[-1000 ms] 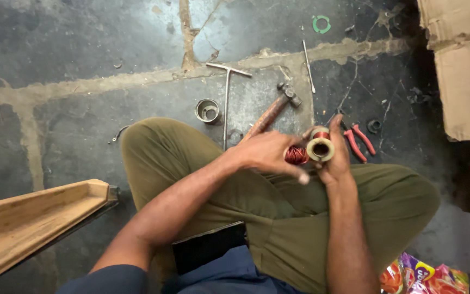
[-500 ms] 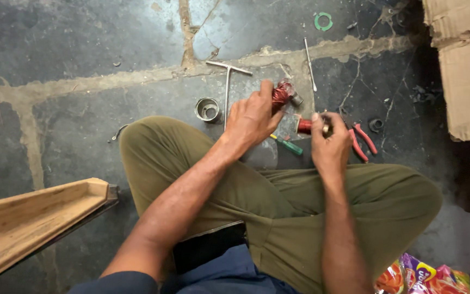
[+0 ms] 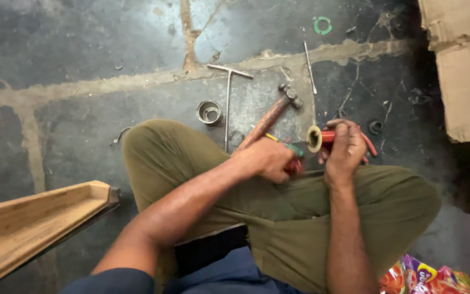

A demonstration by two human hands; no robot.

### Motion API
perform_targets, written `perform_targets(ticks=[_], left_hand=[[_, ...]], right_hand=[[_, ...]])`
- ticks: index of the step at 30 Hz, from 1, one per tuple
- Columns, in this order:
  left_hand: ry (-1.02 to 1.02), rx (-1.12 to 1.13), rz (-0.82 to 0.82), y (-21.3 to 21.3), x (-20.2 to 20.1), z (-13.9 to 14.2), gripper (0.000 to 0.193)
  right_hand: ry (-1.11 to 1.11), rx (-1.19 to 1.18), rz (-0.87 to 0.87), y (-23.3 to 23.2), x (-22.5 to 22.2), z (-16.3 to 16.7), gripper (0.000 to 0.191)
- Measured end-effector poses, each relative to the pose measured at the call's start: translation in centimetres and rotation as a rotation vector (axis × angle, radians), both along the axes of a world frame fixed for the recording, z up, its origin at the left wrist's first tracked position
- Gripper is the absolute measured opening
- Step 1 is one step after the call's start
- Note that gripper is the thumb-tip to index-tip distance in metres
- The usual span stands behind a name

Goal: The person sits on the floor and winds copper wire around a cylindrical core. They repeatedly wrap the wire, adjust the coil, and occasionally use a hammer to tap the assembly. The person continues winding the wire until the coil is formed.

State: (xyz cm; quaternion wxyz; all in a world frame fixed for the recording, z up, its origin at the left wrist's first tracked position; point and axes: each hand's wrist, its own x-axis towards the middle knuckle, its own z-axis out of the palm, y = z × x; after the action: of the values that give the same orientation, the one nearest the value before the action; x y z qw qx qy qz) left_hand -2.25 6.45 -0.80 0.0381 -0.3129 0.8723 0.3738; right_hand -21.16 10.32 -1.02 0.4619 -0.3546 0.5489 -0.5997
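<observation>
I sit cross-legged on a dark stone floor. My left hand rests on my knee, its fingers closed around a small red part. A green-handled screwdriver lies just beyond its knuckles. My right hand grips a red cylinder with a cream round end that faces left. The two hands are a short way apart. Red plier handles show from under my right hand.
A wooden-handled hammer, a metal T-bar and a steel ring lie ahead of my knee. A thin rod and a green ring lie farther off. A cardboard box is at right, a wooden piece at left, and colourful wrappers are by my leg.
My left hand reached out toward the hammer with the red part, then drew back to my knee. My right hand shifted slightly right with the cylinder.
</observation>
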Motion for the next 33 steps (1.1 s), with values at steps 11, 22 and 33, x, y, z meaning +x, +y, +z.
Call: perform_targets(ticks=[11, 22, 33], left_hand=[[1.018, 0.294, 0.676, -3.3, 1.9, 2.8, 0.039], [1.046, 0.561, 0.952, -4.3, 1.3, 1.0, 0.046], [1.056, 0.823, 0.68, -3.8, 2.1, 1.1, 0.042]], right_hand=[[-0.317, 0.169, 0.209, -1.6, -1.2, -1.8, 0.044], [0.828, 0.116, 0.323, -1.1, 2.7, -2.4, 0.038], [0.719, 0.154, 0.219, -1.1, 1.4, -0.8, 0.033]])
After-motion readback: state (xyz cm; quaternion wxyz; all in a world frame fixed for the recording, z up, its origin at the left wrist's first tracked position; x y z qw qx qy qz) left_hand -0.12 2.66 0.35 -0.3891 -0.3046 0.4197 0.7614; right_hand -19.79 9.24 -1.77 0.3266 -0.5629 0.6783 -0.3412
